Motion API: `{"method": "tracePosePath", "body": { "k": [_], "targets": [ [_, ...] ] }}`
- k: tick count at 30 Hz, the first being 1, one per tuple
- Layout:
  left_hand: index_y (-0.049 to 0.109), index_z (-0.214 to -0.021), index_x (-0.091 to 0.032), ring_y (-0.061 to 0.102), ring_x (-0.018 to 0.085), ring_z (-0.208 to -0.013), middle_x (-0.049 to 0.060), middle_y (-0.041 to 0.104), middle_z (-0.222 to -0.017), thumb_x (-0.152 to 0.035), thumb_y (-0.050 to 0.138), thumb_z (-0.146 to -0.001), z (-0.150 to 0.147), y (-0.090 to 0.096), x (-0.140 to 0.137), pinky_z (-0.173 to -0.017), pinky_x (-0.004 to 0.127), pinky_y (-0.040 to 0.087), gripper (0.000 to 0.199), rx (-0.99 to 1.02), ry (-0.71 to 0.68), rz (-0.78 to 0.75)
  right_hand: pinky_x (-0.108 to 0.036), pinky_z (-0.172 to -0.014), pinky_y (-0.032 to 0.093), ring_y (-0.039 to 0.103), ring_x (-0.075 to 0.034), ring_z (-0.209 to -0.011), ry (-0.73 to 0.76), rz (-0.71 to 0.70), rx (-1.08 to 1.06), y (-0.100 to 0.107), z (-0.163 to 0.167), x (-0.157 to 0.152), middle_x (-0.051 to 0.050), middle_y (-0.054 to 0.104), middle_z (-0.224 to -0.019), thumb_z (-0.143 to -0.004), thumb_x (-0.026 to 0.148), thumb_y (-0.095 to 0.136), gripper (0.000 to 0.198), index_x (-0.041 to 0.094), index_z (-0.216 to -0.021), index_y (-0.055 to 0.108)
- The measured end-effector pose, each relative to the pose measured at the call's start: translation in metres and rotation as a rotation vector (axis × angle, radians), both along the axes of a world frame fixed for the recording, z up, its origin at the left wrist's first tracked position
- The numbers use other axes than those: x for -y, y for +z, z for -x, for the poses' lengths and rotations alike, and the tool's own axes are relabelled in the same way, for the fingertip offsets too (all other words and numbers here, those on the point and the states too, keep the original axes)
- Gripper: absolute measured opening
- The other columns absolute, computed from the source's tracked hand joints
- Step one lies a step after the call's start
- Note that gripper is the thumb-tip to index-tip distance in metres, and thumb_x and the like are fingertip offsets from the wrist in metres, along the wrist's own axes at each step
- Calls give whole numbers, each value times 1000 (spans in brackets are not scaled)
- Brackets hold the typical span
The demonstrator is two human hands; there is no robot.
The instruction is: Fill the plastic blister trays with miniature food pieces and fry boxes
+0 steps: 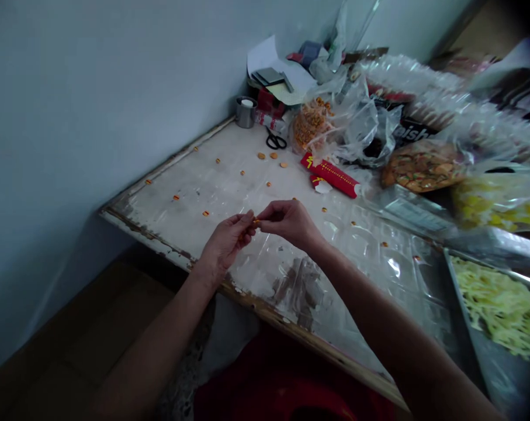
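My left hand (230, 238) is closed, fingers curled, above the near part of the table; a bit of orange shows between its fingers. The fingertips of my right hand (290, 223) pinch a small orange piece (256, 221) right beside the left thumb, and both hands meet there. Similar small orange pieces with a dark red band lie spaced out in rows on the plastic-covered tabletop, among them one piece (205, 214) left of my hands and another piece (324, 209) to the right. What else sits inside my left palm is hidden.
Black scissors (276, 140), a grey cup (246, 113) and flat tan discs (283, 165) lie toward the back. Red cartons (332, 176) lie near a bag of orange pieces (311, 126). A metal tray (479, 333) with pale yellow strips stands at right. The wall (93, 88) borders the left.
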State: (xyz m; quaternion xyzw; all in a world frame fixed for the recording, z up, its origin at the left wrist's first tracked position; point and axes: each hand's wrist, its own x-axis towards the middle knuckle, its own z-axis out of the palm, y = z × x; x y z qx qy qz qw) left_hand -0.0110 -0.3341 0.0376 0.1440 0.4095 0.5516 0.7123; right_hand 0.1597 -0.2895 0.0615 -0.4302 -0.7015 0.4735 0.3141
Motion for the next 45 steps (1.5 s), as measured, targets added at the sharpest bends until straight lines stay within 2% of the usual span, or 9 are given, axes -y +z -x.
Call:
{"method": "tracePosePath", "body": {
  "k": [6, 10, 15, 20, 24, 31, 35, 40, 45],
  "targets": [
    [66, -87, -11, 70, 12, -74, 8, 69, -81, -17, 61, -95, 15, 13, 1, -66, 20, 60, 11, 172, 257, 185, -23, -54, 44, 62, -13, -59, -109, -3, 291, -20, -31, 35, 2, 69, -66, -69, 10, 72, 18, 19, -85, 76],
    [66, -104, -11, 72, 24, -98, 17, 72, -103, -36, 54, -99, 24, 12, 5, -84, 38, 63, 28, 310, 209, 161, -26, -64, 46, 64, -15, -66, -71, -137, 497, -38, -30, 47, -1, 71, -73, -75, 7, 73, 14, 20, -79, 76],
    [67, -114, -11, 70, 27, -112, 19, 72, -114, -35, 50, -100, 9, -1, 7, -94, 44, 60, 32, 344, 128, 141, -28, -77, 48, 67, -18, -84, 75, -329, 508, -49, -28, 53, -8, 73, -92, -92, 13, 65, 15, 19, -91, 79],
    [68, -113, -11, 67, 28, -119, 19, 71, -121, -32, 50, -100, -6, -9, 5, -96, 45, 59, 30, 345, 29, 133, -27, -62, 41, 64, -16, -67, -141, -79, 609, -46, -28, 31, -1, 73, -75, -79, 20, 81, 4, 22, -79, 78],
    [67, -114, -12, 69, 28, -116, 18, 72, -120, -28, 52, -99, -13, -9, 4, -93, 43, 60, 27, 280, -6, 138, -27, -52, 30, 55, -15, -57, -129, -70, 744, -38, -34, 4, 1, 64, -61, -60, 35, 95, 28, 21, -62, 70],
    [71, -110, -10, 74, 21, -86, 13, 75, -97, -20, 52, -96, -45, 7, -9, -81, 36, 62, 25, 142, -112, 192, -25, -63, 41, 59, -12, -66, -18, -205, 255, -12, -55, 8, 0, 70, -76, -91, 26, 71, 11, 23, -95, 80],
    [72, -104, -7, 72, 16, -75, 10, 75, -87, -19, 54, -96, -79, 14, -19, -68, 26, 60, 23, 135, -181, 168, -25, -69, 44, 61, -13, -73, -74, -296, 231, -8, -65, 17, -1, 70, -82, -78, 6, 70, 20, 21, -88, 80],
    [71, -102, -7, 75, 22, -91, 15, 76, -95, -13, 52, -95, -95, 8, -22, -81, 33, 62, 21, 176, -227, 228, -24, -57, 46, 62, -14, -65, -288, 23, 32, -18, -108, 40, -1, 71, -73, -72, 16, 73, 8, 17, -80, 73],
    [70, -101, -11, 74, 22, -96, 13, 76, -98, -12, 53, -94, -69, 12, -24, -91, 37, 61, 19, 124, -87, 197, -24, -53, 44, 61, -14, -59, -343, 146, 151, -33, -137, 64, 1, 68, -66, -68, 13, 77, 16, 18, -83, 75]
  ]
}}
